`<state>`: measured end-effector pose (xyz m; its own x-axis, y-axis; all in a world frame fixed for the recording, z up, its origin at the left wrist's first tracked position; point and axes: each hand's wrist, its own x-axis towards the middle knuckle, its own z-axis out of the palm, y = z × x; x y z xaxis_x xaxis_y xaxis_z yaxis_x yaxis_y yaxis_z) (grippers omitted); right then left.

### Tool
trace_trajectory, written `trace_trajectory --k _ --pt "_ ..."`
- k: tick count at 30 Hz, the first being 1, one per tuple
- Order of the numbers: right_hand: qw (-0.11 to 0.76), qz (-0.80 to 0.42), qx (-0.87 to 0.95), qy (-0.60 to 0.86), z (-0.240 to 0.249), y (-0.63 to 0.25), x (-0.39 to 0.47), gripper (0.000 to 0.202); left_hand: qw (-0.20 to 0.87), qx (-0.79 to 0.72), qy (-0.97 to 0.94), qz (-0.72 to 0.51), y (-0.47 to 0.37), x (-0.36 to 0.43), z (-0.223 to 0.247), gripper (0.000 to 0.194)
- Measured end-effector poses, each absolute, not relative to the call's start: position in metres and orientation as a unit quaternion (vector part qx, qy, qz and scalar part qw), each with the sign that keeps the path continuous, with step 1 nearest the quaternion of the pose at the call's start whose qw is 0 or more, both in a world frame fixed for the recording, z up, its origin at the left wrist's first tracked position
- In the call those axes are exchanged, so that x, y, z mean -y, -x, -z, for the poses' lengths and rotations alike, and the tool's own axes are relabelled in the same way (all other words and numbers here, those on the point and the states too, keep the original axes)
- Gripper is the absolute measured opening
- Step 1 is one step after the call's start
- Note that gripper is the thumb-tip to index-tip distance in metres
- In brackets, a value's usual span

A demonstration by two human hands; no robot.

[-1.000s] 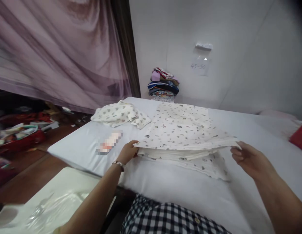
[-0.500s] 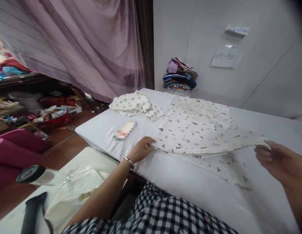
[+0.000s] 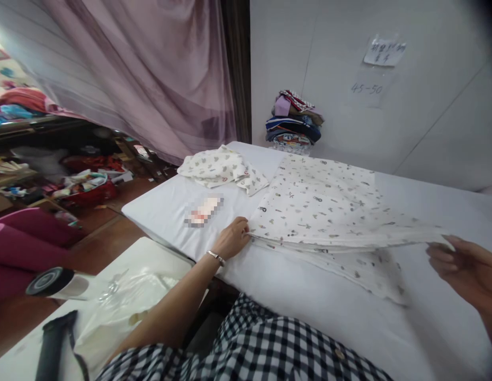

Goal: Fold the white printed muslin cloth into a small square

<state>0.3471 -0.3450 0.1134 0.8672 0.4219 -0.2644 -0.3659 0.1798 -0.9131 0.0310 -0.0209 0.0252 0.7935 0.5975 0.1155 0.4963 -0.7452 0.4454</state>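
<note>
A thin white cloth (image 3: 321,206) with small printed figures lies spread over the white-covered table, its near edge doubled into layers. My left hand (image 3: 233,236) pinches the near left corner against the tabletop. Off to the right, my right hand (image 3: 462,264) grips the other corner and holds it stretched, slightly raised off the table. Below that taut edge a lower layer of the cloth hangs out towards me. A second printed white cloth (image 3: 222,166) lies crumpled behind my left hand. Between it and my hand lies a small blurred-out item (image 3: 204,210).
The white table (image 3: 309,312) stands against a grey wall carrying paper notes (image 3: 384,51). Folded clothes (image 3: 293,124) are stacked at its far edge. A side table at left holds a black-lidded bottle (image 3: 57,283), a plastic bag (image 3: 122,301) and a black object (image 3: 57,344). A curtain (image 3: 162,69) hangs behind.
My right hand has moved a little to the right, drawing the cloth's near edge straighter. The left hand keeps its hold at nearly the same spot.
</note>
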Motion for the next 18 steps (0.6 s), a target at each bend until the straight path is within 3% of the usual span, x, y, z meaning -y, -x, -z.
trace_trajectory --k 12,18 --pt "0.742 -0.283 0.011 0.607 -0.109 -0.358 0.352 0.017 0.133 -0.386 -0.897 -0.169 -0.042 0.012 -0.029 0.007" --pt "0.701 -0.324 0.092 0.628 -0.11 -0.358 0.351 0.02 0.059 -0.357 -0.929 -0.078 -0.035 0.004 -0.025 0.035"
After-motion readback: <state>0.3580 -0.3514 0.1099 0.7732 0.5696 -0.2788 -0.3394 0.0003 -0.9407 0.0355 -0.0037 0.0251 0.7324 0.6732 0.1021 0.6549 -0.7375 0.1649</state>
